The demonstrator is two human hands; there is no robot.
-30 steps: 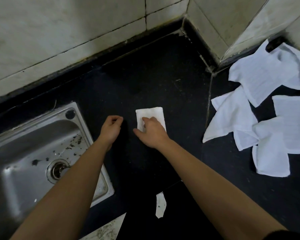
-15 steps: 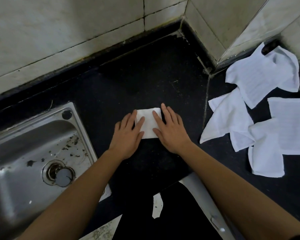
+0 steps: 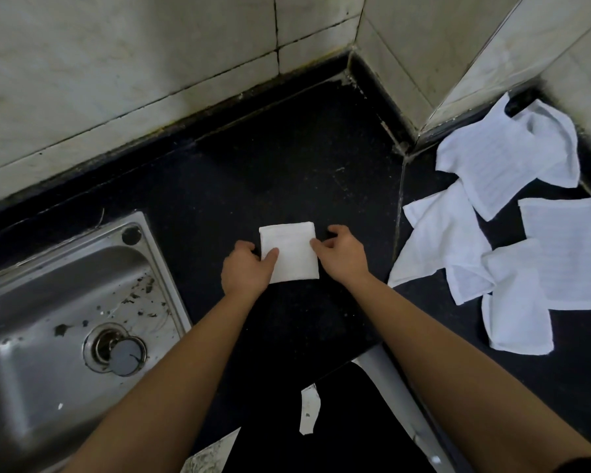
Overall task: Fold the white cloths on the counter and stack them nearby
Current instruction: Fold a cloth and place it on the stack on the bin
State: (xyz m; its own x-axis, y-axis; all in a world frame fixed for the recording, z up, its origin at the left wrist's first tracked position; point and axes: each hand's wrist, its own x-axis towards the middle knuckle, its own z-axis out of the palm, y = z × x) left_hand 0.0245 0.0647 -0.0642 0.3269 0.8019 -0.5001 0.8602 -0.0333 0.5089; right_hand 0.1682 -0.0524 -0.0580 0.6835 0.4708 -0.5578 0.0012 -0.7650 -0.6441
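A small folded white cloth [image 3: 292, 252] lies flat on the black counter [image 3: 287, 165], between my two hands. My left hand [image 3: 245, 269] pinches its left edge, thumb on top of the fabric. On the other side, my right hand [image 3: 342, 256] has curled fingers at the cloth's right edge and seems to pinch it. Several unfolded white cloths [image 3: 512, 227] lie overlapping in a loose pile on the counter at the right.
A steel sink [image 3: 65, 319] with a drain plug is set into the counter at the left. Tiled walls [image 3: 151, 63] close the back and a corner juts in at the upper right. The counter's front edge runs just below my forearms.
Half a second ago both hands lay flat with straight fingers pressing the folded cloth. Now their fingers have curled and they hold the cloth's left and right edges.
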